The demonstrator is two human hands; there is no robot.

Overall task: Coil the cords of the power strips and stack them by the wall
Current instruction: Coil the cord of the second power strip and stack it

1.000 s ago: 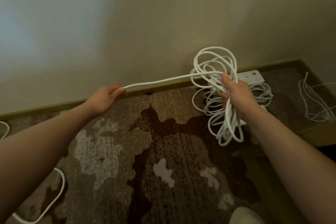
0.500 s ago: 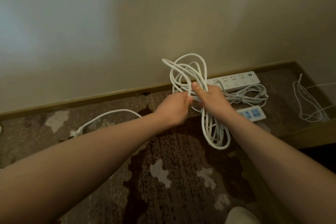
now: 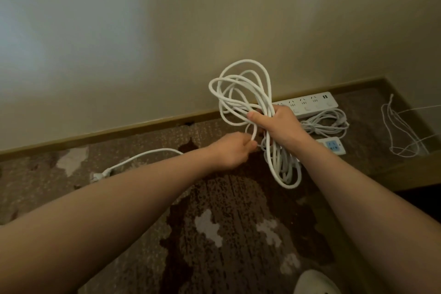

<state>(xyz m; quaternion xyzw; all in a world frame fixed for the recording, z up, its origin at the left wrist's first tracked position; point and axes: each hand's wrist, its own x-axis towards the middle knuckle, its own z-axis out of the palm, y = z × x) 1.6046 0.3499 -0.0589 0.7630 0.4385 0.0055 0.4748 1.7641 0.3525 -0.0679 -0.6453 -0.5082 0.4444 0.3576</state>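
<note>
My right hand (image 3: 280,124) grips a bundle of several white cord loops (image 3: 241,93) in the air above the carpet. Just below and left of it, my left hand (image 3: 232,150) pinches the loose run of the same cord. That run trails left along the floor to its white plug (image 3: 100,175). Behind my right hand a white power strip (image 3: 310,104) lies against the wall with its own coiled cord (image 3: 327,124). A smaller strip with blue sockets (image 3: 333,145) lies in front of it.
A wooden baseboard (image 3: 119,132) runs along the beige wall. Thin white wires (image 3: 401,131) hang at the right above a wooden ledge (image 3: 405,172). Patterned brown carpet (image 3: 226,234) covers the floor. A white shoe tip (image 3: 315,283) shows at the bottom right.
My left hand came in from the far left to the bundle, laid a loop on it, and now sits just below my right hand. The plug end slid along the carpet toward me.
</note>
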